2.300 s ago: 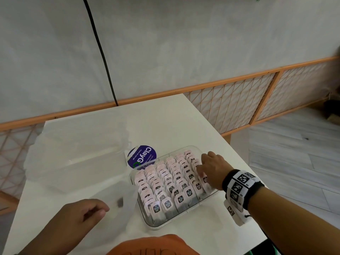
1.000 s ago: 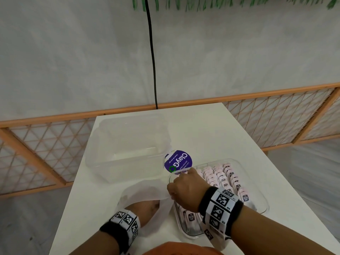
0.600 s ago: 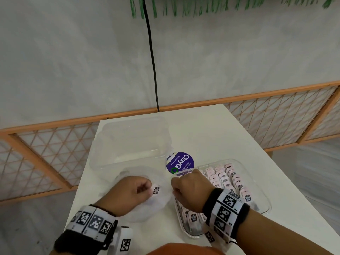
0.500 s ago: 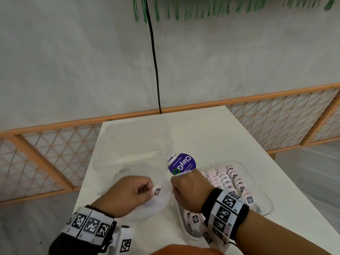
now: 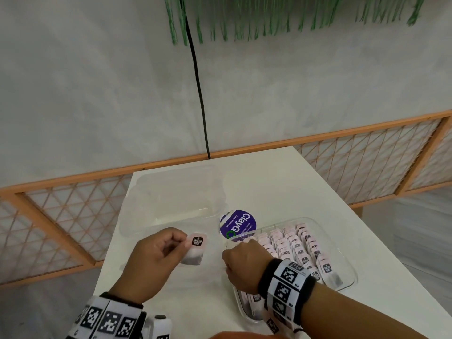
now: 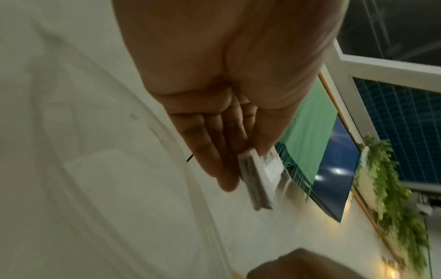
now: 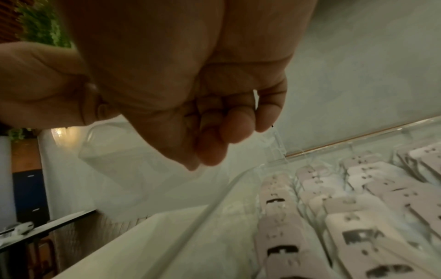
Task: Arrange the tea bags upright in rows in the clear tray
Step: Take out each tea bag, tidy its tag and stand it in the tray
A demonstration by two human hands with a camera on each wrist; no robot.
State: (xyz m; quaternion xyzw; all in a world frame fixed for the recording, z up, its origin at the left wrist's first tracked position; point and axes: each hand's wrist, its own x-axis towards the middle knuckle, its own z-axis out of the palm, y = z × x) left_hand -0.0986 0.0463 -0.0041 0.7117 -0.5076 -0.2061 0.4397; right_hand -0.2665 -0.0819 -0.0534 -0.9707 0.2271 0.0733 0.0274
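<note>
Your left hand [image 5: 152, 260] pinches one tea bag [image 5: 195, 249] by its pink tag, above the white surface [image 5: 281, 182] and just to the left of the clear tray [image 5: 348, 267]. Your right hand [image 5: 244, 261] hangs over the tray's left edge with its fingers curled together and holding nothing. The tray already carries several rows of bags [image 5: 293, 243] that stand on edge.

To do this step well, keep the bag hanging straight down from its tag, pass it to the right hand or bring it over the free strip at the left wall, and lower it with the tag on top; I judge a tilted bag would push the neighbours over.

The right wrist view shows the empty strip along the tray wall [image 7: 210, 209], which the head view hides behind your hand. The left wrist view shows the bag [image 6: 256, 181] edge-on between fingers [image 6: 214, 151] and thumb.
</note>
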